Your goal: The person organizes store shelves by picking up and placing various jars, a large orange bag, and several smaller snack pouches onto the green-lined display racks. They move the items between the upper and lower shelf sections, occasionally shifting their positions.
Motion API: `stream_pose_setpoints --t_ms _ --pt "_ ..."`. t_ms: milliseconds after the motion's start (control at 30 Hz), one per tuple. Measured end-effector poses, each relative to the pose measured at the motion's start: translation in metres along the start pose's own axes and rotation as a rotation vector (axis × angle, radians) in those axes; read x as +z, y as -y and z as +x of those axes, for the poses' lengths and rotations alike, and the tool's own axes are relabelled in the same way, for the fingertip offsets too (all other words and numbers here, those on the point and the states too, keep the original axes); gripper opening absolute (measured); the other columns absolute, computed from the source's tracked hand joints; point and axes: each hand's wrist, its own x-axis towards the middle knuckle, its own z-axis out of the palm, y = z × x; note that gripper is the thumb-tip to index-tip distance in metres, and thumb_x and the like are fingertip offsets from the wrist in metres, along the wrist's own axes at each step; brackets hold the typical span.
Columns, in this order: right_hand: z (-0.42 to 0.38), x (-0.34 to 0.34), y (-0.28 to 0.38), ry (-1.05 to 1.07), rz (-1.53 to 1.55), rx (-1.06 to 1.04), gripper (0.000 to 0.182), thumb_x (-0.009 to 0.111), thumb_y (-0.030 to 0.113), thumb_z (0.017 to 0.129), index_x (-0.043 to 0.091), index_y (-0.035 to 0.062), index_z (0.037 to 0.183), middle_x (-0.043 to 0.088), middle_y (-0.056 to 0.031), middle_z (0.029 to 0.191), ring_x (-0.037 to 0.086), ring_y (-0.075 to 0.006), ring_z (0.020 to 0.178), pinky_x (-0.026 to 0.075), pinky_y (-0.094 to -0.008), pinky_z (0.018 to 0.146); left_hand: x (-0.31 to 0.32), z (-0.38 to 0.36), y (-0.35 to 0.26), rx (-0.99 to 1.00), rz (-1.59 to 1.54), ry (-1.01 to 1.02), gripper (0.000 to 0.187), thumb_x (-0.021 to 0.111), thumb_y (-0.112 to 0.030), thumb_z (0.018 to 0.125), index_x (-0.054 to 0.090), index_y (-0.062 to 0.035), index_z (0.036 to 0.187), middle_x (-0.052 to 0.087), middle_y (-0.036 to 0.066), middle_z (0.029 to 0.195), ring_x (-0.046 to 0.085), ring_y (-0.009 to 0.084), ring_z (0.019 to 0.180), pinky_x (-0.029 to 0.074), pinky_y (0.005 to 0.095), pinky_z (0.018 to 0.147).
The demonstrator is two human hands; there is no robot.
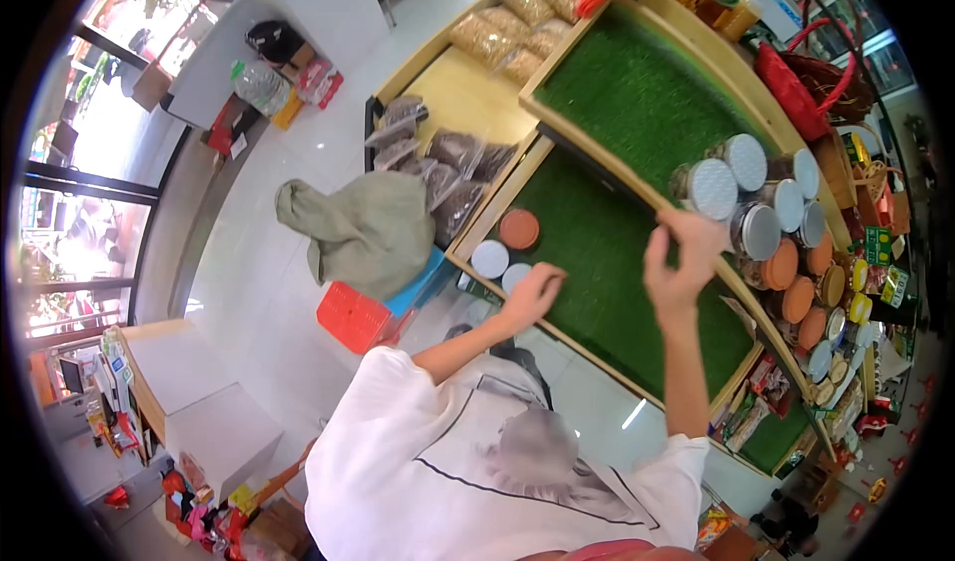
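Note:
My left hand hovers over the near left corner of the lower green turf shelf, its fingers loosely bent and apart, with nothing visible in them. Close beside it stand a jar with a white lid, a second white-lidded jar and a jar with an orange-brown lid. My right hand is at the wooden edge of the upper turf shelf, thumb and forefinger apart, holding nothing that I can see. Nearest to it is a large jar with a white dotted lid.
Several orange-lidded jars crowd the upper shelf's right end. Bags of dark goods and bags of golden grain lie in the wooden tray. An olive cloth covers a red plastic stool left of me.

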Motion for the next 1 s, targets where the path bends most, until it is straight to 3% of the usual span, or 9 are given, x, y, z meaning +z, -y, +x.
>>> stream_pose_setpoints --t_ms 100,167,233,367,567,667,733,833,1000 --pt "-0.083 0.065 0.034 0.287 0.158 0.119 0.026 0.071 0.009 0.074 0.066 0.0060 0.099 0.065 -0.0087 0.092 0.060 -0.0301 0.089 0.043 -0.0416 0.083 -0.018 -0.071 0.101 -0.183 0.142 -0.076 0.015 0.054 -0.011 0.092 0.061 -0.0038 0.103 0.063 0.018 0.097 0.064 0.0356 0.088 0.051 0.0403 0.076" --pt "-0.151 0.120 0.040 0.557 0.304 0.515 0.039 0.071 0.018 0.078 0.061 0.0025 0.113 0.062 -0.0147 0.106 0.059 -0.0357 0.097 0.045 -0.0451 0.086 -0.028 -0.096 0.142 -0.443 0.091 -0.065 0.022 0.054 -0.019 0.092 0.060 -0.0026 0.104 0.063 0.020 0.099 0.064 0.0364 0.088 0.051 0.0409 0.078" --pt "-0.225 0.166 0.037 0.692 0.181 0.646 0.057 0.070 0.028 0.082 0.050 0.0010 0.129 0.056 -0.0206 0.117 0.057 -0.0425 0.105 0.047 -0.0471 0.092 -0.030 -0.108 0.183 -0.606 0.127 -0.038 0.030 0.053 -0.028 0.094 0.061 -0.0039 0.111 0.065 0.016 0.109 0.066 0.0329 0.086 0.052 0.0395 0.077" --pt "-0.284 0.219 0.046 1.023 0.080 0.910 0.083 0.077 0.034 0.075 0.038 0.0043 0.141 0.040 -0.0241 0.135 0.052 -0.0473 0.115 0.048 -0.0498 0.092 -0.046 -0.082 0.168 -1.073 -0.496 0.033 0.045 0.045 -0.041 0.098 0.053 -0.0087 0.129 0.057 0.009 0.130 0.063 0.0266 0.098 0.050 0.0385 0.085" --pt "-0.305 0.259 0.045 0.860 0.002 1.076 0.108 0.087 0.040 0.062 0.027 0.0097 0.147 0.029 -0.0315 0.144 0.046 -0.0545 0.120 0.048 -0.0544 0.095 -0.025 -0.053 0.192 -1.067 -0.747 0.194 0.061 0.034 -0.058 0.099 0.043 -0.0130 0.140 0.046 0.009 0.143 0.057 0.0252 0.110 0.043 0.0409 0.097" --pt "-0.309 0.265 0.040 0.898 -0.009 1.099 0.107 0.087 0.036 0.062 0.028 0.0094 0.146 0.031 -0.0294 0.144 0.052 -0.0560 0.113 0.050 -0.0552 0.093 -0.010 -0.055 0.231 -1.115 -0.894 0.227 0.070 0.036 -0.060 0.099 0.028 -0.0101 0.148 0.024 0.007 0.158 0.055 0.0298 0.121 0.045 0.0423 0.099" --pt "-0.307 0.262 0.036 0.914 0.007 1.109 0.104 0.087 0.038 0.061 0.031 0.0073 0.143 0.035 -0.0290 0.142 0.052 -0.0555 0.113 0.050 -0.0547 0.093 -0.010 -0.056 0.221 -1.098 -0.919 0.213 0.070 0.039 -0.061 0.098 0.033 -0.0091 0.144 0.035 0.008 0.151 0.054 0.0312 0.123 0.043 0.0437 0.102" --pt "-0.294 0.236 0.050 0.789 -0.014 1.043 0.093 0.086 0.029 0.063 0.035 0.0083 0.138 0.042 -0.0284 0.133 0.056 -0.0541 0.106 0.051 -0.0551 0.088 -0.008 -0.062 0.210 -1.006 -0.998 0.200 0.051 0.041 -0.057 0.099 0.053 -0.0103 0.115 0.062 0.008 0.113 0.066 0.0270 0.093 0.055 0.0397 0.083" --pt "-0.285 0.152 0.082 0.642 0.111 0.943 0.096 0.089 0.035 0.056 0.042 0.0107 0.136 0.046 -0.0215 0.127 0.054 -0.0464 0.113 0.049 -0.0506 0.093 -0.024 -0.057 0.129 -1.011 -0.909 0.310 0.047 0.049 -0.039 0.100 0.050 -0.0027 0.129 0.064 0.011 0.115 0.067 0.0214 0.098 0.060 0.0325 0.080"
